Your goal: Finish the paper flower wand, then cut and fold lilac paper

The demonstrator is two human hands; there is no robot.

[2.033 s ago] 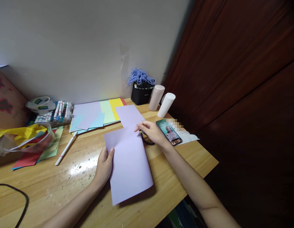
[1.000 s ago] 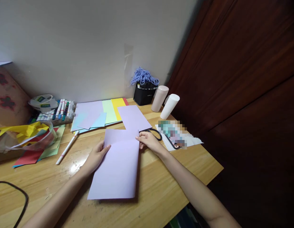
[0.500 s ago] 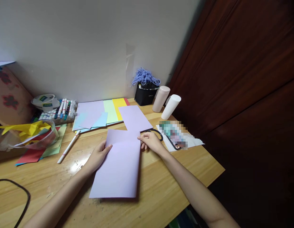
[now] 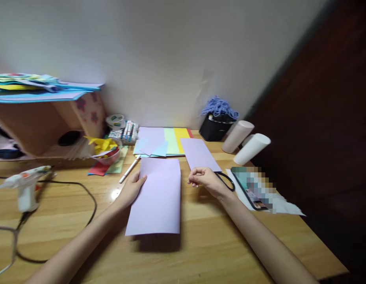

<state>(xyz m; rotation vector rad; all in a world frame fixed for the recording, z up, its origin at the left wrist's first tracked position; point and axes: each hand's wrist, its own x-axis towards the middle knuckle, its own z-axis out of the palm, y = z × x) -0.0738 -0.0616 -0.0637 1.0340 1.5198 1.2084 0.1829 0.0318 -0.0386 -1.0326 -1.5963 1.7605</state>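
The left hand (image 4: 132,189) grips the left edge of a lilac sheet (image 4: 159,197), thumb laid on top and fingers underneath. The right hand (image 4: 205,179) is apart from that sheet, to its right, with its fingers curled in toward the thumb; it has hold of nothing that shows, though whether the tips meet is too blurred to tell. The sheet is above the near middle of the desk (image 4: 215,244), its right side bent downward and its near edge casting a shadow on the wood.

Just beyond the right hand lies a smaller lilac piece (image 4: 200,154), with a black loop handle (image 4: 228,182) beside its near corner. Further right, a phone (image 4: 248,189) rests on white paper (image 4: 289,207). A white pen (image 4: 130,169) lies near the left hand, and coloured papers (image 4: 171,140) are spread by the wall. Blue yarn (image 4: 220,107) sits on a black holder (image 4: 214,129) next to two cylinders (image 4: 252,149). At far left is a glue gun (image 4: 27,185).
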